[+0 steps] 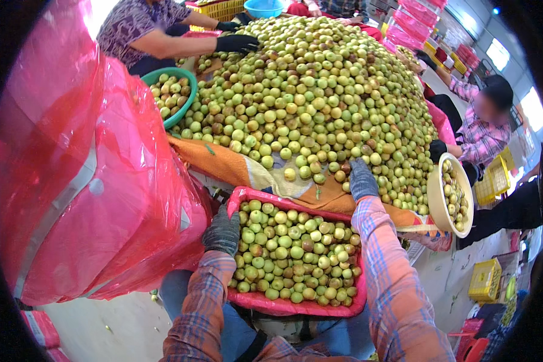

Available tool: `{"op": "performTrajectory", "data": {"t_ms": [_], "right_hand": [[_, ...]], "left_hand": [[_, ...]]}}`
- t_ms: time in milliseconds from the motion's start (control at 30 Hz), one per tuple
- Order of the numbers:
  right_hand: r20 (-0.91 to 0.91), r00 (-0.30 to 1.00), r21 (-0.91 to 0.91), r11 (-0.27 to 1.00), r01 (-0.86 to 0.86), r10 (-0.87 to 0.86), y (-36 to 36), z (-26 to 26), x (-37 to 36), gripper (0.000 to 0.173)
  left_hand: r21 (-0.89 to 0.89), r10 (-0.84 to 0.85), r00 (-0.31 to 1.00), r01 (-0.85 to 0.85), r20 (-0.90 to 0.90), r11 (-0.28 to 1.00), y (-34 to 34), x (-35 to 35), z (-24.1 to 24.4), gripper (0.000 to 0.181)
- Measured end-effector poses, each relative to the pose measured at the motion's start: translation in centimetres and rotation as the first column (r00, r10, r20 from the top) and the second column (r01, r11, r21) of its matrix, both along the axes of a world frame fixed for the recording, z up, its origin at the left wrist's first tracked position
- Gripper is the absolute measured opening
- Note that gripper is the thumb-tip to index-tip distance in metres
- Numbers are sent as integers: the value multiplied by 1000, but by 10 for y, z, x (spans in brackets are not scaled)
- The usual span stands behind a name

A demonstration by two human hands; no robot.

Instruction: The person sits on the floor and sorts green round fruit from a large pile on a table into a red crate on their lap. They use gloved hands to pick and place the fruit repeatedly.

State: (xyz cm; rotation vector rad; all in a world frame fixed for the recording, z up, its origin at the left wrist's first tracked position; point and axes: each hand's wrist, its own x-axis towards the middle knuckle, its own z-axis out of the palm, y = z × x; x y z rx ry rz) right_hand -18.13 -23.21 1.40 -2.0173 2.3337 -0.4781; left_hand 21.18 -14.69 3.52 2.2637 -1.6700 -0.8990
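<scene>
Before me stands a crate (294,309) lined with pink plastic film, filled with small round green-and-brown fruits (292,253) that look like jujubes. My left hand (222,231), in a dark grey knit glove, grips the crate's left rim near its far corner. Beyond the crate, my right hand (363,180) wears a matching glove and reaches to the near edge of a large heap of the same fruits (316,99). Its fingers touch the fruits there; its palm side is hidden. An orange patterned cloth (226,159) lies under the heap's near edge.
Pink film-wrapped stacks (117,194) rise close on my left. A green basin (192,97) and a cream basin (439,199), both holding fruits, flank the heap. Co-workers sit around it; one's black-gloved hand (237,44) touches fruits. Yellow crates (485,280) stand at right.
</scene>
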Motion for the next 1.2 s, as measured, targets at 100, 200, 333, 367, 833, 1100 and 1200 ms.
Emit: {"op": "performTrajectory", "data": {"t_ms": [100,200,333,367,833,1100,1200], "right_hand": [[-47,993,99,989,110,-106,-5,10,32,40],[-5,996,-27,996,91,-91,2,4,32,39],[200,964,-308,923,230,-174,-1,20,34,17],[209,972,-354,919,176,-106,0,30,31,18],[-48,999,410,912,24,-5,-17,62,134,47],[467,869,-308,951,-12,162,-16,44,78,27],[538,804,-187,894,408,-254,-47,44,-33,36]], "left_hand": [[139,9,999,-14,31,990,-4,2,0,51],[169,-4,999,-1,33,986,-5,2,0,49],[177,-13,1000,9,19,984,-9,-3,-5,48],[174,-35,999,36,-11,984,-14,-12,-6,48],[92,31,997,-37,66,995,-6,2,-10,47],[163,50,993,-67,111,984,-3,9,3,46],[144,2,997,-13,75,990,-10,-14,-1,45]]}}
